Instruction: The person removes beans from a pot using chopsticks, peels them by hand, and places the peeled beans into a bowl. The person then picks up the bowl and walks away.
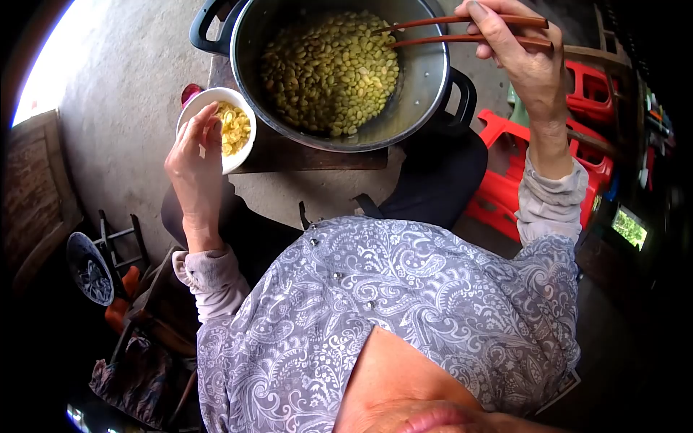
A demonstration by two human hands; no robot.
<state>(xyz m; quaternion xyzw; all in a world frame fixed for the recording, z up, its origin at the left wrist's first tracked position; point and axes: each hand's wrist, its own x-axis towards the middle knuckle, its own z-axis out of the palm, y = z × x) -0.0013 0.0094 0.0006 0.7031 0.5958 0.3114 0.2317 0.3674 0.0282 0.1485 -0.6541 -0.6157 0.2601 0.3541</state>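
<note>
hand, left (195,159): fingers gathered over the bowl's (206,97) near-left side, wrist straight; whether they pinch anything, we cannot tell.
bowl: white, just beside the pot (420,79), holding yellow pieces (234,128); placed, we judge, for a short reach.
pot: dark-handled, wide, ahead of the knees (444,177), probably so that we look straight in.
beans (332,72): loose, green-yellow, heaped inside the pot.
chopsticks (447,20): one pair, red-brown, tips at the beans; held well back, we suppose, to clear the rim.
hand, right (518,61): grasping the chopsticks, raised beyond the pot's right side, forearm upright, fingers curled.
</note>
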